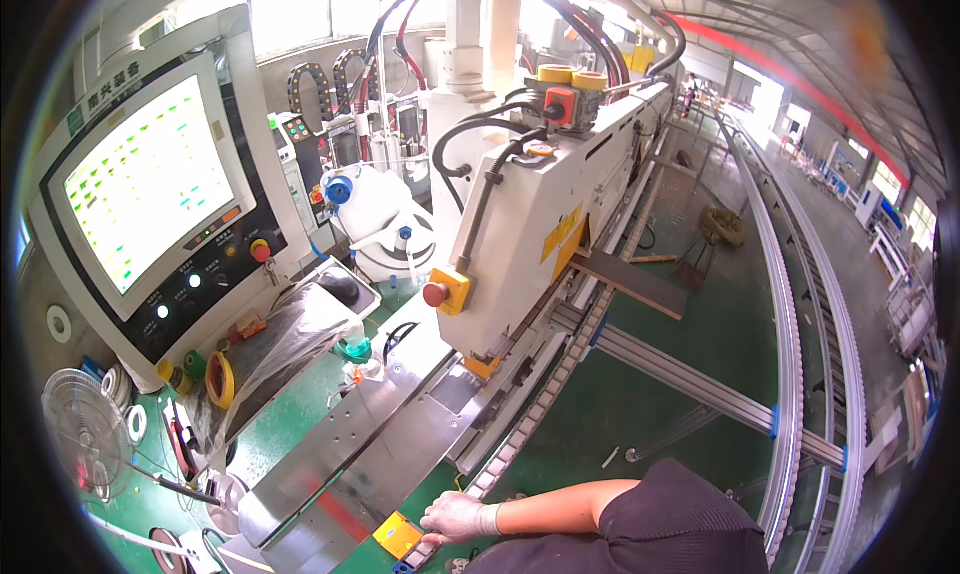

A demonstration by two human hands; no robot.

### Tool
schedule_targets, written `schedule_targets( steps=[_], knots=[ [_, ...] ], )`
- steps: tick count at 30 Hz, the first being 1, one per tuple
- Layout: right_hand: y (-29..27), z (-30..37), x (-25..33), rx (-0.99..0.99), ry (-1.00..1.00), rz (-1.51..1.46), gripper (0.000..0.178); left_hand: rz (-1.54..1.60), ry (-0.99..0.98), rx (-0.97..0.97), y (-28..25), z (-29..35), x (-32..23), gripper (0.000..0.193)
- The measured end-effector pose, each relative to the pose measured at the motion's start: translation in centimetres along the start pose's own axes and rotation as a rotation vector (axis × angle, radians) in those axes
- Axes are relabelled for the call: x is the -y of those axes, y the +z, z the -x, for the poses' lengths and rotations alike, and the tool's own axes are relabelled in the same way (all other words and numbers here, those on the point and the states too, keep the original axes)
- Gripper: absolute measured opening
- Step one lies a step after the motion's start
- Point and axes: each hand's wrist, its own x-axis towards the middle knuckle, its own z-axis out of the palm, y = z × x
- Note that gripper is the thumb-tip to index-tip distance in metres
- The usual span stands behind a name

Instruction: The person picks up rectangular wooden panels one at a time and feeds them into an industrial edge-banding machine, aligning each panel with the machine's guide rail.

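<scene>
My right hand (455, 518), in a pale thin glove, is at the near end of a narrow roller rail (530, 420). Its fingers curl down over the rail, and their tips are partly hidden. A yellow block (397, 536) sits just left of the fingers, beside the rail. Along the left of the rail runs a flat metal machine bed (330, 494). A brown board (632, 284) sticks out from the side of the white machine (510, 229), farther up the rail. My left hand is out of view.
A control cabinet with a lit screen (150, 184) stands at left, above a side table with tape rolls (220, 379). A caged fan (85, 429) is at far left. A red stop button (436, 294) juts from the machine. Metal support beams (690, 379) cross to a long conveyor (790, 374) at right.
</scene>
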Motion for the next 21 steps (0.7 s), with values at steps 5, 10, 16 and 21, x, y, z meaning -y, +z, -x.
schedule_targets(
  steps=[5, 10, 16, 21],
  knots=[
    [0.3, -0.4, 0.2, -0.017, 0.051, 0.028, 0.049, 0.064, -0.024, 0.027, -0.2, -0.4, 1.1, 0.027],
    [0.4, 0.3, 0.1, 0.004, 0.078, 0.014, 0.048, 0.108, -0.045, 0.022, -0.8, 0.3, 2.6, 0.028],
    [0.5, 0.2, -0.8, -0.029, 0.110, 0.067, 0.046, 0.153, -0.114, -0.003, -1.8, 2.2, 6.6, 0.029],
    [1.2, -2.2, -0.2, 0.008, 0.026, 0.003, 0.037, 0.215, -0.265, -0.155, -8.2, 12.7, 18.9, 0.031]
  ],
)
